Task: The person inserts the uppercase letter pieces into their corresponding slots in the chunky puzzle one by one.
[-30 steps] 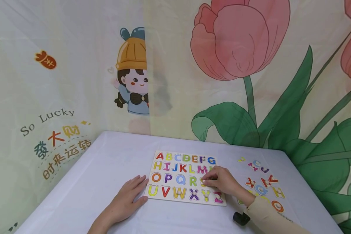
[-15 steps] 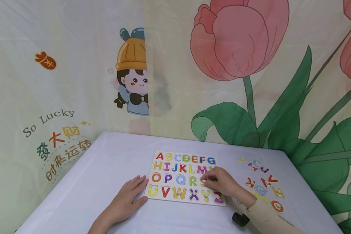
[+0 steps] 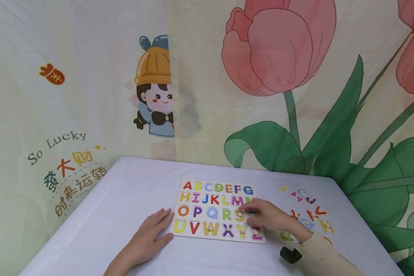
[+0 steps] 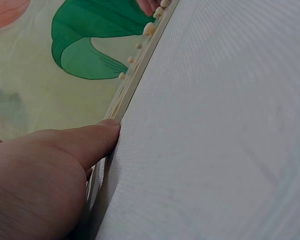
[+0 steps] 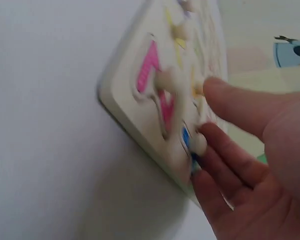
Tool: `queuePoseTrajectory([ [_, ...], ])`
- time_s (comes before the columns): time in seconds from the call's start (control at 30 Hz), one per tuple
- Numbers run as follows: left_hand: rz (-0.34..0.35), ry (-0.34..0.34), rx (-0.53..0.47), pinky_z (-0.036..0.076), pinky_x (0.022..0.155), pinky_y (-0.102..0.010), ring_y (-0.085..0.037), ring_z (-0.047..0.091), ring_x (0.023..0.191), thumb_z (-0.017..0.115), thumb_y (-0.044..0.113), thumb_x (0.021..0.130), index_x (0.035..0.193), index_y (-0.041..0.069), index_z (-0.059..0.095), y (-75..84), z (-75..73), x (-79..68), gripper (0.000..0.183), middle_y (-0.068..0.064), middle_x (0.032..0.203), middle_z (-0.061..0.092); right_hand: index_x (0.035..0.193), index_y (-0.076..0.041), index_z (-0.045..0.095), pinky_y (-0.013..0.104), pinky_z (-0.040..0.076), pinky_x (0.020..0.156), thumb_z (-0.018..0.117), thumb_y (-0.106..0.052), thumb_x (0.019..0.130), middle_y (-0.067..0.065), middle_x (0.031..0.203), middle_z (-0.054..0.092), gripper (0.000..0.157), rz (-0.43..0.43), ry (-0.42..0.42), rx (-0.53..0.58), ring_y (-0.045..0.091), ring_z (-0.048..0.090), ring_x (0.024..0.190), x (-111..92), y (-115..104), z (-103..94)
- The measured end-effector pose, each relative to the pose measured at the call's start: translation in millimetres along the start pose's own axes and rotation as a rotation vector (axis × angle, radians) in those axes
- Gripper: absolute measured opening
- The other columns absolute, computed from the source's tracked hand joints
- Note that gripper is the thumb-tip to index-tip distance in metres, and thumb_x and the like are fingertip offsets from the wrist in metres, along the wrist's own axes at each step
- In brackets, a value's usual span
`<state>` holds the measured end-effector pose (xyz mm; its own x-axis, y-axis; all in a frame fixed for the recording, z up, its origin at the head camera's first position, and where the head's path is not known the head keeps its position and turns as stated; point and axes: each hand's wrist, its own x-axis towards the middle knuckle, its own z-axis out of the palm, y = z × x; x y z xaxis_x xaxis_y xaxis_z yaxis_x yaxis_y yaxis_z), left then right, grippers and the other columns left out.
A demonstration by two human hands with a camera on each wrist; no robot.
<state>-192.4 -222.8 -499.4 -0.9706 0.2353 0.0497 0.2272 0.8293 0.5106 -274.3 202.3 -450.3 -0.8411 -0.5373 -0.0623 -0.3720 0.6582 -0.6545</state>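
Observation:
A white alphabet puzzle board (image 3: 202, 214) lies on the table, its rows of coloured letter pieces bearing small knobs. My left hand (image 3: 146, 235) rests flat at the board's left edge; in the left wrist view the thumb (image 4: 97, 140) touches that edge. Over the right side hovers my right hand (image 3: 270, 216), thumb and fingers spread apart with nothing between them. Just left of its fingertips sits the yellow letter S (image 3: 239, 215) in its slot. In the right wrist view the fingers are close to a knobbed blue piece (image 5: 186, 137); the pink Z (image 5: 149, 67) is nearby.
Loose letter pieces lie right of the board, among them a yellow H (image 3: 327, 227) and a green piece (image 3: 286, 236); the right forearm partly covers some. A small black object (image 3: 290, 255) is beside the right sleeve. A printed curtain (image 3: 200, 145) hangs behind the table (image 3: 145, 176).
My right hand has let go of the letter S's knob and its fingers have parted, moving slightly right. The left hand stays in place. The head view has shifted slightly.

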Motion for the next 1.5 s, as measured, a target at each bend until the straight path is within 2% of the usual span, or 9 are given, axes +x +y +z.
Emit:
queuePoseTrajectory([
  [0.13,0.010,0.010,0.003,0.027,0.127,-0.062,-0.028,0.026,0.161,0.069,0.048,0.102,0.162,0.025,0.047,-1.6,1.5,0.0,0.067,0.005,0.171,0.038,0.137,-0.015,0.071,0.038,0.058,0.102,0.078,-0.021,0.099,0.003,0.129,0.067,0.039,-0.031,0.011,0.011,0.025,0.063,0.118,-9,8,-15.2],
  [0.3,0.018,0.016,0.004,0.027,0.128,-0.062,-0.028,0.026,0.162,0.068,0.048,0.103,0.163,0.025,0.047,-2.9,2.2,0.3,0.067,0.006,0.171,0.038,0.129,-0.012,0.075,0.025,0.060,0.090,0.076,-0.014,0.100,0.006,0.124,0.069,0.029,0.003,0.171,-0.021,0.022,0.068,0.109,-21,30,-37.1],
  [0.4,0.012,0.015,-0.002,0.027,0.128,-0.062,-0.028,0.026,0.162,0.068,0.048,0.102,0.163,0.026,0.047,-2.6,1.8,0.1,0.068,0.006,0.171,0.037,0.126,-0.012,0.077,0.022,0.060,0.082,0.077,-0.017,0.100,0.008,0.123,0.071,0.027,0.070,0.282,-0.070,0.021,0.069,0.104,-27,49,-51.9],
  [0.53,0.002,0.012,-0.006,0.027,0.127,-0.063,-0.028,0.026,0.162,0.069,0.048,0.102,0.162,0.027,0.047,-1.9,2.3,0.3,0.068,0.006,0.171,0.037,0.124,-0.008,0.077,0.025,0.059,0.072,0.077,-0.020,0.099,0.013,0.122,0.073,0.027,0.164,0.422,-0.146,0.026,0.067,0.100,-37,77,-68.9],
  [0.67,0.002,0.009,-0.010,0.026,0.128,-0.063,-0.028,0.026,0.162,0.069,0.048,0.102,0.162,0.026,0.047,-3.1,3.2,0.0,0.068,0.006,0.171,0.037,0.124,-0.001,0.075,0.028,0.058,0.067,0.075,-0.022,0.101,0.019,0.118,0.072,0.031,0.271,0.507,-0.168,0.031,0.064,0.100,-46,101,-78.4],
  [0.83,0.007,0.013,-0.010,0.025,0.128,-0.063,-0.028,0.026,0.162,0.068,0.049,0.102,0.162,0.026,0.047,-4.2,3.9,-0.1,0.068,0.006,0.171,0.037,0.123,0.004,0.072,0.025,0.055,0.063,0.074,-0.023,0.099,0.024,0.113,0.069,0.036,0.355,0.523,-0.167,0.034,0.060,0.097,-49,121,-82.7],
  [1.07,0.021,0.023,-0.011,0.026,0.128,-0.062,-0.029,0.026,0.162,0.069,0.045,0.103,0.163,0.024,0.047,-2.5,2.1,-0.2,0.067,0.004,0.171,0.037,0.119,0.006,0.073,0.022,0.049,0.060,0.077,-0.028,0.097,0.023,0.107,0.070,0.041,0.426,0.540,-0.188,0.034,0.059,0.093,-45,129,-84.1],
  [1.3,-0.005,0.013,-0.015,0.027,0.127,-0.063,-0.029,0.026,0.162,0.069,0.048,0.102,0.163,0.026,0.047,-0.8,2.3,-0.9,0.068,0.005,0.171,0.037,0.112,0.006,0.076,0.022,0.048,0.063,0.078,-0.026,0.096,0.022,0.106,0.073,0.035,0.397,0.553,-0.216,0.033,0.062,0.094,-42,131,-85.1],
  [1.5,-0.009,0.015,-0.021,0.029,0.127,-0.063,-0.029,0.026,0.161,0.069,0.048,0.102,0.162,0.026,0.047,1.0,1.1,-1.4,0.068,0.006,0.171,0.037,0.111,0.004,0.078,0.024,0.053,0.060,0.079,-0.024,0.097,0.020,0.106,0.072,0.032,0.351,0.535,-0.221,0.031,0.062,0.091,-41,126,-84.1],
])
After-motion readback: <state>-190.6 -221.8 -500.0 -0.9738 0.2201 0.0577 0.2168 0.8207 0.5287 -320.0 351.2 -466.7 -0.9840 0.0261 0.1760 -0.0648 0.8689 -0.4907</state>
